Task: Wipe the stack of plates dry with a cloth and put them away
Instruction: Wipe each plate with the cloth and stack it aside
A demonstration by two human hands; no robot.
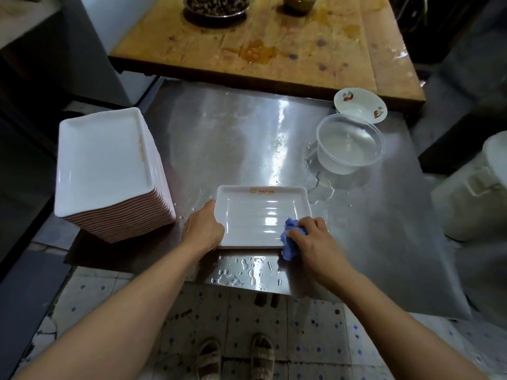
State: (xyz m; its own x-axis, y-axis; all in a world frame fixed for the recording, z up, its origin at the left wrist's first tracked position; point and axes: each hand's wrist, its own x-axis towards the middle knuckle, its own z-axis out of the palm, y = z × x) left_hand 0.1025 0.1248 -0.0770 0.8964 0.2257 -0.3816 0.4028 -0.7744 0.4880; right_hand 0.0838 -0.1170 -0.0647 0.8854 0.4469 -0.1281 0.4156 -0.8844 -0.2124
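A single white rectangular plate with orange print lies on the wet steel table, near its front edge. My left hand grips the plate's left rim. My right hand holds a crumpled blue cloth at the plate's near right corner, the cloth touching the plate. A tall stack of white plates with reddish undersides stands at the table's left.
A clear plastic tub and a white bowl with cherry print sit at the right rear. Water drops cover the table front. A wooden table with a metal dish stands behind. A white container is on the right.
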